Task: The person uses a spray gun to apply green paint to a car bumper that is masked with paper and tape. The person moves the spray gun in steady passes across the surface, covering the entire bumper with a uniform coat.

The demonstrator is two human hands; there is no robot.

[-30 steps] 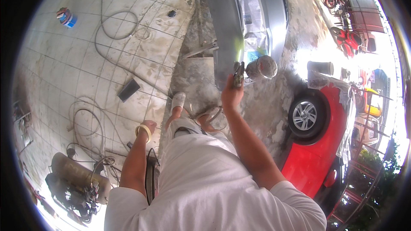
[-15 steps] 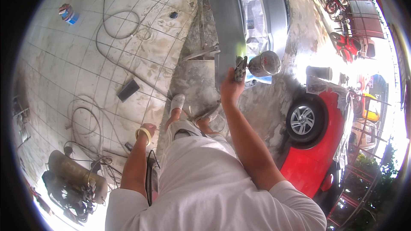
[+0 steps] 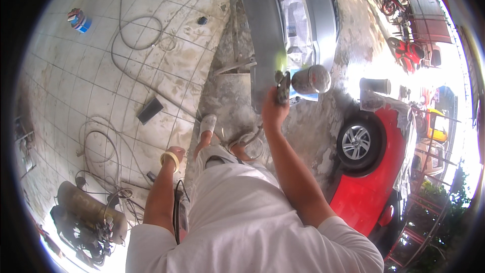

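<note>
Now the right hand [image 3: 275,110] is drawing back a touch toward the body, bringing the spray gun [image 3: 283,89] slightly nearer than half a second ago. That's a small shift, and to my eye it's keeping the work at the near end of the grey car bumper [image 3: 265,30]. The fingers are wrapping round the gun's grip, though I can't tell how hard they're pressing the trigger. The gun's paint-smeared cup [image 3: 310,80] is jutting out to the right, over the near end of the masking paper [image 3: 298,25], where a blue sheet [image 3: 311,96] is showing below it. A greenish patch is glowing on the bumper just beyond the gun; I can't tell whether that's glare or colour. A metal stand [image 3: 235,64] is standing along the bumper's left edge.

Meanwhile, the left hand [image 3: 175,152] is hanging low over the right-hand edge of the tiled floor [image 3: 65,96], wearing a pale tape roll [image 3: 171,154] round its wrist. It's looking compact, but whether those fingers are spread or pressed together I can't tell. A compressor [image 3: 93,207] is sitting toward the floor's near left corner, and a red car [image 3: 371,192] is standing off to the right.
</note>
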